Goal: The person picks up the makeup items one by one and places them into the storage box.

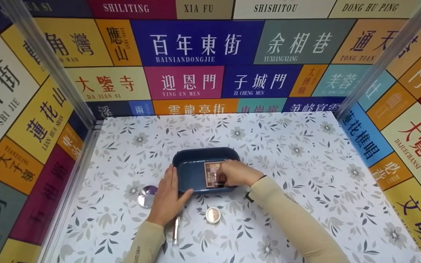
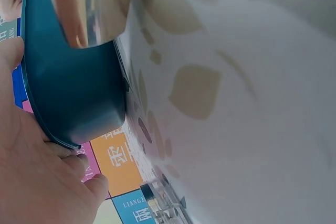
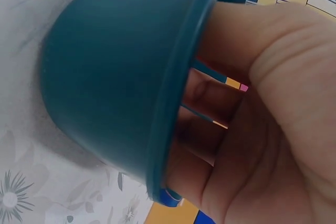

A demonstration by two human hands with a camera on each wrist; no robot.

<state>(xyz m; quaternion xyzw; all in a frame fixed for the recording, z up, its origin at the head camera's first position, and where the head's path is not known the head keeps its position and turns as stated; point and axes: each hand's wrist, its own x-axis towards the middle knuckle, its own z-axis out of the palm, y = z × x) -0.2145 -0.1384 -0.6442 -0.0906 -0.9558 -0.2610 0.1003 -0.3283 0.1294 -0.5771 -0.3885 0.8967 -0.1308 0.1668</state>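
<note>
A dark blue oval-cornered tub (image 1: 192, 175) stands on the floral tabletop. Inside its right half is an eyeshadow palette (image 1: 211, 174) with rows of brown and pink pans. My right hand (image 1: 236, 173) reaches over the rim, its curled fingers at the palette's right side. The right wrist view shows these fingers behind the tub wall (image 3: 110, 72), with their tips hidden. My left hand (image 1: 168, 197) rests along the tub's left front corner, fingers extended beside the wall and thumb at the front edge. In the left wrist view its fingers (image 2: 68, 163) touch the rim.
A round shiny compact (image 1: 147, 196) lies left of my left hand. In front of the tub are a small round pot (image 1: 213, 215) and a slim metallic tube (image 1: 175, 231). Lettered panels (image 1: 196, 44) wall in the table at the back and sides.
</note>
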